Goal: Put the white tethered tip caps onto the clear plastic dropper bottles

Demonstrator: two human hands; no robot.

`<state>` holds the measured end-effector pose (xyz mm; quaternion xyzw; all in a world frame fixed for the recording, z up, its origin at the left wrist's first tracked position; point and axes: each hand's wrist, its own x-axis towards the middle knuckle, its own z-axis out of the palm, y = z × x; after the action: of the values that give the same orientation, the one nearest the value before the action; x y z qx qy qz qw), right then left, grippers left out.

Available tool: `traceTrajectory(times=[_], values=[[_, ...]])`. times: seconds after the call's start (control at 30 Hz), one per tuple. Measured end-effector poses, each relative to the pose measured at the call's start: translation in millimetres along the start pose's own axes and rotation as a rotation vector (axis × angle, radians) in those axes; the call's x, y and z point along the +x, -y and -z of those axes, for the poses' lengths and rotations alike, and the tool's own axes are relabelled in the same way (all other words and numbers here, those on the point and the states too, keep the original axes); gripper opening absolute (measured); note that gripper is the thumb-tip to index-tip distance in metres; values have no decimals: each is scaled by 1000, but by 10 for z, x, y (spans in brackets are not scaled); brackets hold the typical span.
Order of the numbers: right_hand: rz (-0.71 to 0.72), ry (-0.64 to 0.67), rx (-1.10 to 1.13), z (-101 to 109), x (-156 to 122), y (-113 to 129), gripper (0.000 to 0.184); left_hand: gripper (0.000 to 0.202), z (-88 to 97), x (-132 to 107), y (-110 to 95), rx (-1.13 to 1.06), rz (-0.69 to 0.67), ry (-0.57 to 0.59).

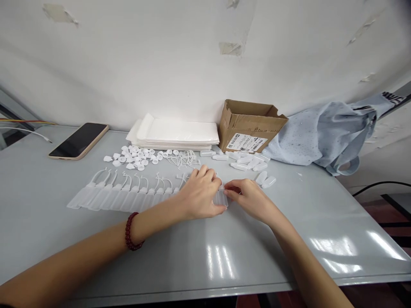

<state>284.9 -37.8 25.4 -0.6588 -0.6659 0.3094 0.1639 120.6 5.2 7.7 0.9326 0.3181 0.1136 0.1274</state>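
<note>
A row of translucent plastic tubes [118, 196] with white caps and thin looped cords lies side by side on the grey table. At the row's right end, my left hand [202, 192] curls over the last tubes [220, 197], with its thumb at their lower ends and fingers at the capped side. My right hand [248, 196] is closed, its fingertips pinching against the right side of the same tubes. Part of the row is hidden beneath my left hand. Behind my hands lie loose white caps [138, 157], a tangle of thin white cords [183, 159] and several uncapped tubes [247, 160].
A stack of white envelopes or bags [176, 132] rests against the wall beside an open cardboard box [252, 128]. To the far left is a phone [78, 141]. Light blue cloth [308, 132] drapes over the table at the right. The table's front edge [180, 295] runs below my forearms.
</note>
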Motion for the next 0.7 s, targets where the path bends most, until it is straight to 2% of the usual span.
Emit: traceTrajectory(times=[0.43, 0.53, 0.7], values=[[2, 14, 22, -3, 14, -11, 21, 51, 70, 2, -15, 20, -6, 31], [-7, 20, 33, -4, 12, -16, 21, 53, 178, 13, 33, 0, -3, -8], [-17, 25, 27, 23, 5, -8, 22, 40, 358, 23, 167, -47, 28, -137]])
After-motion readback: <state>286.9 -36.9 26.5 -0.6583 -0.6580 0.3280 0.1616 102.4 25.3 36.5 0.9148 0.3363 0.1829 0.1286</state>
